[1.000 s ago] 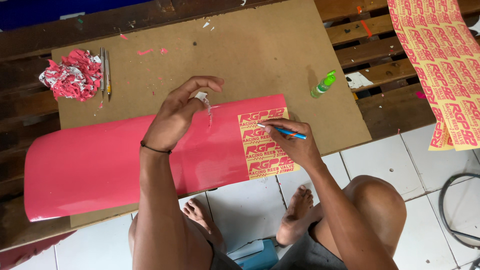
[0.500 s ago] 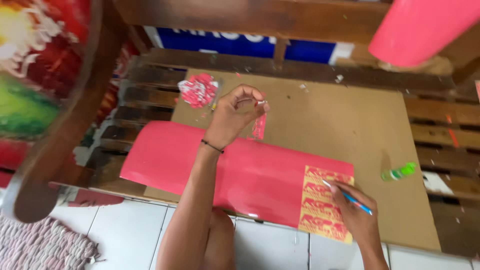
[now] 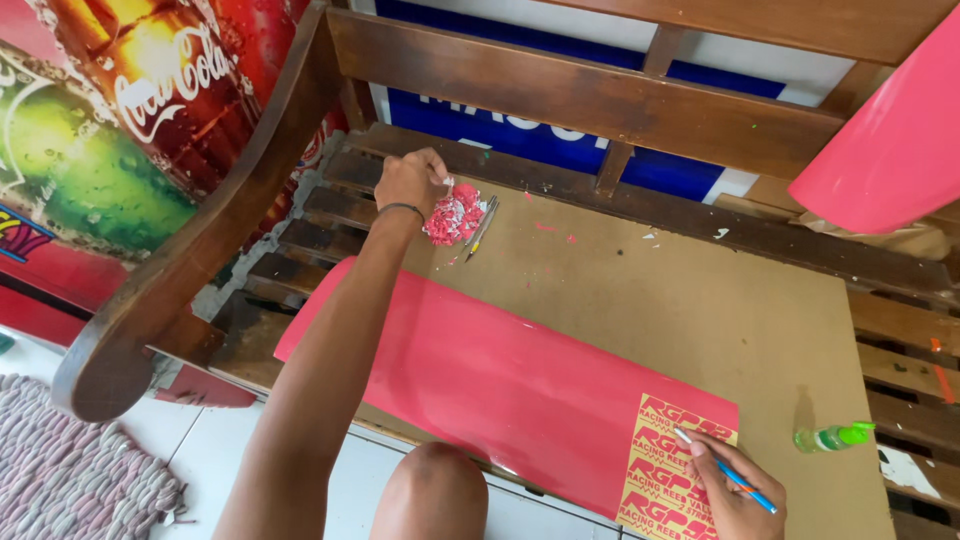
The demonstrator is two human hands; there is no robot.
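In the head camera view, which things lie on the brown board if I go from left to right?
Left hand → pile of pink scraps → small tools → pink sheet → yellow sticker sheet → right hand holding a blue pen → green-capped bottle.

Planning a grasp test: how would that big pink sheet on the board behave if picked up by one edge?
The pink sheet is probably floppy: it looks thin, lies flat on the brown board, and its near edge overhangs. Its glossy sheen suggests a slippery surface. Likely light for its size, so a push may slide it, though the right hand rests on one end.
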